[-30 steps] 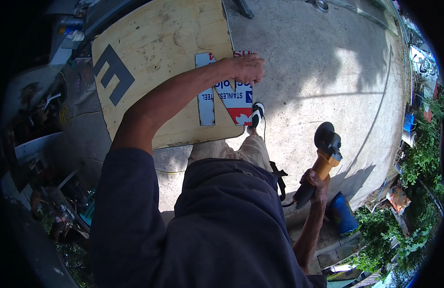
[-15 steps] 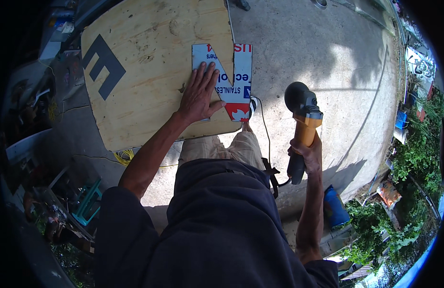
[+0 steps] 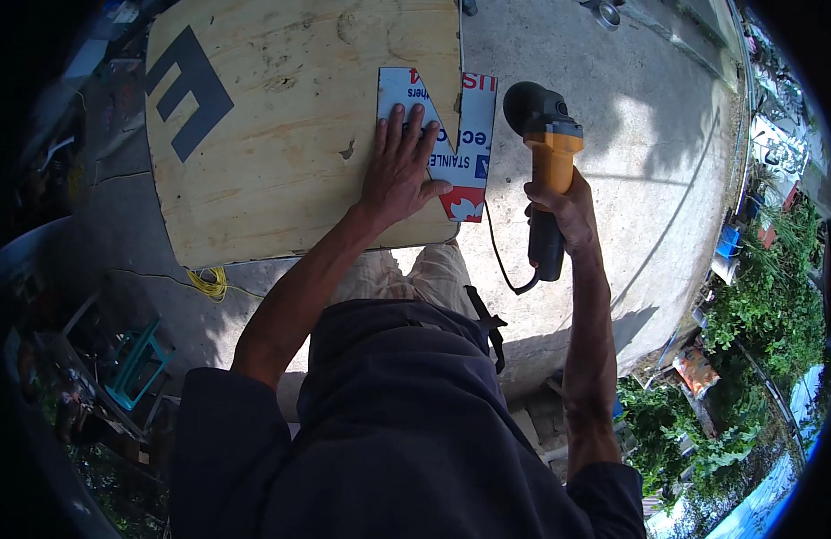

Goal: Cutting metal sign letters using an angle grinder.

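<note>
My left hand (image 3: 400,171) lies flat with fingers spread on an N-shaped panel (image 3: 477,112), which has white film with blue and red print. The panel rests on a plywood board (image 3: 281,135), its right leg sticking out past the board's right edge. My right hand (image 3: 568,211) is wrapped round the body of a yellow and black angle grinder (image 3: 554,163). The grinder is in the air right of the panel, its dark round head pointing away from me and apart from the panel. Its cord hangs from the rear end.
A dark grey E-shaped piece (image 3: 209,103) lies at the board's left. On the concrete floor (image 3: 649,225) sit a coiled yellow cable (image 3: 209,283) and a round metal bowl (image 3: 604,13). A teal plastic stool (image 3: 135,364) stands lower left. Green plants (image 3: 757,278) grow at the right.
The grinder has moved forward and left, so its head is closer to the panel's right edge. My left hand stays on the panel. The whole view has shifted slightly.
</note>
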Available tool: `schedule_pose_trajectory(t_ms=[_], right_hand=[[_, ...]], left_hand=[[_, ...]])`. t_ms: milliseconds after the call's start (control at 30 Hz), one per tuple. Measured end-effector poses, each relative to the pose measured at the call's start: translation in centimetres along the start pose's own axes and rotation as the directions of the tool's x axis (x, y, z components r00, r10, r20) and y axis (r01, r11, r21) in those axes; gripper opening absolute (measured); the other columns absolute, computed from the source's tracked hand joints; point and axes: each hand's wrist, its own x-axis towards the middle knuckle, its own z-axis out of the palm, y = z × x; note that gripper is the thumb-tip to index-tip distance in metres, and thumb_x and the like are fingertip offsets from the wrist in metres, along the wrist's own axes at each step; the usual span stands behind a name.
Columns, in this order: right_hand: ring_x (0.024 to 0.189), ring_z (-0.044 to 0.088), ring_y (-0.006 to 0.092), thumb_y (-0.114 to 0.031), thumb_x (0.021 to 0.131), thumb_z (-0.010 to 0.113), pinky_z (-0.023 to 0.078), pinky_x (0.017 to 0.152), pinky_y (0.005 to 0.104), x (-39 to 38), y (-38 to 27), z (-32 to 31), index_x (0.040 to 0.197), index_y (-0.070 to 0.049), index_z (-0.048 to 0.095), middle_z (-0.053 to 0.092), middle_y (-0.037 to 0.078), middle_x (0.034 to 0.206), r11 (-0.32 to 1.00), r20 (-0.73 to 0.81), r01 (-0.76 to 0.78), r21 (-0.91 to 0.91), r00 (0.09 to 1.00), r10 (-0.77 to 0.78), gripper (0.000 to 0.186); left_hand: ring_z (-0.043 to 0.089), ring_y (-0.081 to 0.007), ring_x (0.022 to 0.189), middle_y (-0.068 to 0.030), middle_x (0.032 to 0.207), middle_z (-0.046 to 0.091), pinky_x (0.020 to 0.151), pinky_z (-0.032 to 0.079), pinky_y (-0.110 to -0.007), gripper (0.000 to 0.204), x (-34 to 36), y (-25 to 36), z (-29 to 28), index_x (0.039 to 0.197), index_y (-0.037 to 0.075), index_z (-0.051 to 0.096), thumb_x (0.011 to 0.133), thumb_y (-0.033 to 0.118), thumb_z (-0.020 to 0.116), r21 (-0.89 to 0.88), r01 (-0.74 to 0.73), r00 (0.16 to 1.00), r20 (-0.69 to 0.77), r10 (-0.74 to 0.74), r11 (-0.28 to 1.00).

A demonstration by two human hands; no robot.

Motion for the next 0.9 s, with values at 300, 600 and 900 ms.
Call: schedule_pose_trajectory(t_ms=[300, 600, 900], right_hand=[[0.066, 0.068, 0.0207, -0.023, 0.075, 0.079, 0.059, 0.061, 0.0356, 1.0, -0.5, 0.9, 0.113, 0.001, 0.058, 0.063, 0.01, 0.083, 1.0, 0.032, 0.008, 0.03, 0.999, -0.009, 0.049], [0.067, 0.067, 0.0198, -0.022, 0.074, 0.08, 0.059, 0.064, 0.0347, 1.5, -1.1, 1.5, 0.111, 0.0, 0.058, 0.064, 0.008, 0.085, 0.997, 0.047, -0.009, 0.077, 0.999, 0.006, 0.048], [0.067, 0.069, 0.0216, -0.026, 0.075, 0.079, 0.061, 0.061, 0.0367, 1.5, -0.5, 1.6, 0.117, 0.002, 0.056, 0.063, 0.011, 0.087, 0.997, 0.078, -0.025, 0.07, 0.997, 0.02, 0.056]], left_hand=[[0.015, -0.0498, 0.155, -0.0269, 0.168, 0.021, 0.124, 0.012, -0.064, 0.106, 0.1, 0.2, -0.1, 0.156, -0.001, 0.037, 0.08, 0.063, 0.073, -0.035, 0.011, 1.0, -0.007, -0.011, 0.999], [0.014, -0.0497, 0.156, -0.0266, 0.168, 0.02, 0.124, 0.011, -0.064, 0.105, 0.2, 0.3, 0.0, 0.156, -0.001, 0.038, 0.08, 0.064, 0.072, -0.037, 0.017, 1.0, 0.003, -0.016, 0.999], [0.013, -0.0492, 0.156, -0.0266, 0.168, 0.02, 0.124, 0.01, -0.064, 0.106, 0.2, 0.3, 0.0, 0.156, -0.001, 0.038, 0.08, 0.063, 0.073, -0.047, 0.023, 1.0, 0.009, -0.023, 0.999]])
